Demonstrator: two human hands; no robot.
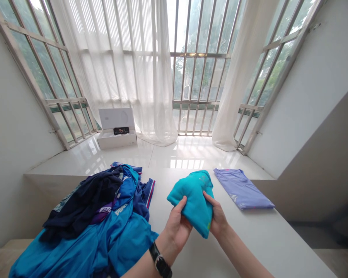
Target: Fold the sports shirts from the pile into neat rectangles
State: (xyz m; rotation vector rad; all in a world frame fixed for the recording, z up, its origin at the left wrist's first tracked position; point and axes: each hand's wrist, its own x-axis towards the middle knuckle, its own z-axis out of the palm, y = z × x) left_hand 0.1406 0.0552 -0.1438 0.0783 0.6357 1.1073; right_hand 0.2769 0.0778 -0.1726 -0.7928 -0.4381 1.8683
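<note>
Both hands grip a folded turquoise garment, held up over the white table. My left hand has its thumb on top of the cloth and its fingers underneath, at the near left edge. On the near right side, my right hand pinches the fabric the same way, fingers mostly hidden. A small yellow-green mark shows at the garment's lower corner. To the right lies a flat folded lavender garment. Left of my hands is a loose heap of blue clothes with a dark navy garment on top.
The white table adjoins a glossy window ledge. On the ledge stands an open white box with a phone propped in it. Sheer white curtains hang before barred windows. A black-strapped watch is on my left wrist.
</note>
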